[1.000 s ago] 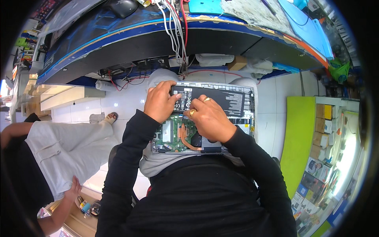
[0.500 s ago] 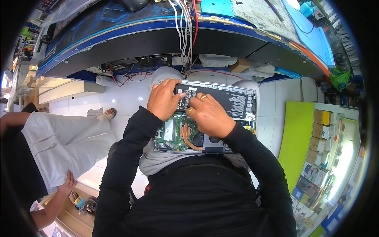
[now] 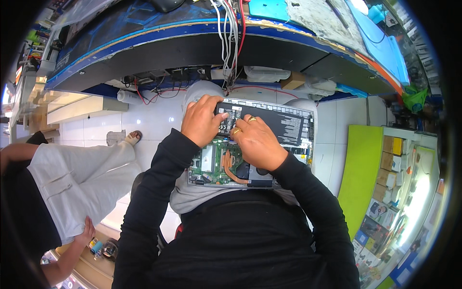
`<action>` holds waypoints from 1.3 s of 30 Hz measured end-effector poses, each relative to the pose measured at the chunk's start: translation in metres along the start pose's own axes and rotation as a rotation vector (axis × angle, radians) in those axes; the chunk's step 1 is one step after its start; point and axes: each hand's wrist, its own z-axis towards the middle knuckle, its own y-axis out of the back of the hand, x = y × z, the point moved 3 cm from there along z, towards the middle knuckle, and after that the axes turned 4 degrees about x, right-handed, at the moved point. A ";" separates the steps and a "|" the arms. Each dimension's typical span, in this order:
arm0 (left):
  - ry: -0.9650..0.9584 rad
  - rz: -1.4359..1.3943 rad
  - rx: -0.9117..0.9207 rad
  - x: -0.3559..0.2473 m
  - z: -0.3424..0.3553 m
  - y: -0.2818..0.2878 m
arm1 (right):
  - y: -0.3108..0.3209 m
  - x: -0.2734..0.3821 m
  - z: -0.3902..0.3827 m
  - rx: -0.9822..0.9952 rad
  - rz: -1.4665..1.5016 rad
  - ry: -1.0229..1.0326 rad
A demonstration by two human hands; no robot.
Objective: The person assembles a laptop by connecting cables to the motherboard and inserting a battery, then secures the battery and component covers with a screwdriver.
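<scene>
An opened laptop base (image 3: 308,144) rests across my lap, its inside facing up. A wide black battery (image 3: 272,126) fills its far part. On the near side are a green circuit board (image 3: 221,169), a bent copper heat pipe (image 3: 228,166) and a fan partly under my right wrist. My left hand (image 3: 202,123) is closed round the far left corner of the base, its thumb lying on the battery's left end. With fingers curled together, my right hand (image 3: 260,142) presses at the battery's near edge, left of its middle. Whatever sits between those fingertips is hidden.
Beyond my knees stands a workbench (image 3: 178,53) with white and red cables (image 3: 226,43) hanging over its edge. At left, a person in light trousers (image 3: 91,180) stands close by. A green-sided display case (image 3: 356,173) with boxes is at right.
My right hand has shifted slightly to the right at the battery's near edge. My left hand keeps its hold on the corner. The whole view has moved a little.
</scene>
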 end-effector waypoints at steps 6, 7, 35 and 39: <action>-0.023 0.009 -0.013 0.000 0.000 -0.001 | 0.006 0.000 0.003 0.027 0.017 0.031; -0.025 0.009 -0.020 0.000 0.000 -0.001 | 0.006 0.000 0.004 0.072 0.028 0.040; -0.041 -0.012 -0.020 0.001 0.001 -0.002 | 0.002 0.003 0.006 0.097 -0.057 -0.010; -0.057 0.077 0.015 -0.002 0.001 0.001 | 0.033 -0.002 0.000 0.187 0.215 -0.037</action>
